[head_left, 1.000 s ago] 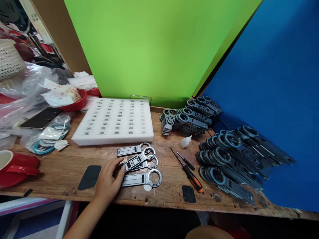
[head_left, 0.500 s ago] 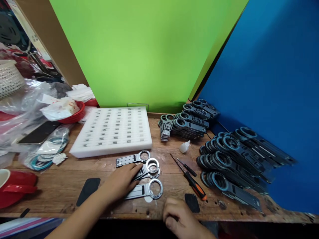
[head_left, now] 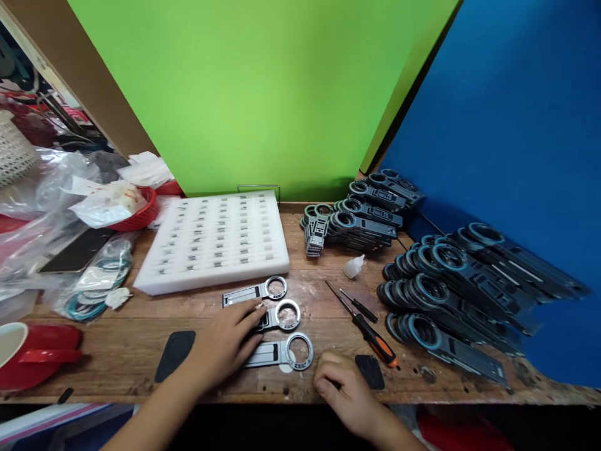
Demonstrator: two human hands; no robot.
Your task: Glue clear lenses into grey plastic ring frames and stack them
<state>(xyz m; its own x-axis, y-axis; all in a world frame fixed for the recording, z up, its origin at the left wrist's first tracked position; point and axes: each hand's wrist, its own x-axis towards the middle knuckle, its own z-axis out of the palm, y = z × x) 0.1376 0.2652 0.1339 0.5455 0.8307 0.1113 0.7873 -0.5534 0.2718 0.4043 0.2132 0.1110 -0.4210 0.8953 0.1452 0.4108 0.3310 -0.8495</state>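
Observation:
My left hand (head_left: pixel 225 341) lies over the middle one of three flat grey ring-ended parts, fingers spread and touching it. The ring of that middle part (head_left: pixel 287 314) sticks out past my fingertips; its bar is mostly covered by them. Just beyond is another ring-ended part (head_left: pixel 244 294), and nearer me a third part (head_left: pixel 267 354) rests over a small white disc (head_left: pixel 287 361). My right hand (head_left: pixel 345 388) rests at the table's front edge in a loose fist, with nothing visible in it. Beside it lies a black rounded pad (head_left: pixel 369 372).
A white foam tray (head_left: pixel 213 272) holds rows of small pieces. To the right lie an orange-black screwdriver (head_left: pixel 375 340), a thin screwdriver (head_left: pixel 359 305), a small white bottle (head_left: pixel 353 267) and stacked ring-ended parts (head_left: pixel 451 300). At left are a red mug (head_left: pixel 42 357) and a phone (head_left: pixel 77 250).
Two middle rings overlapped out of line earlier; now a single ring outline shows there. My left hand has spread its fingers slightly. The view has shifted a little; my right fist stays by the edge.

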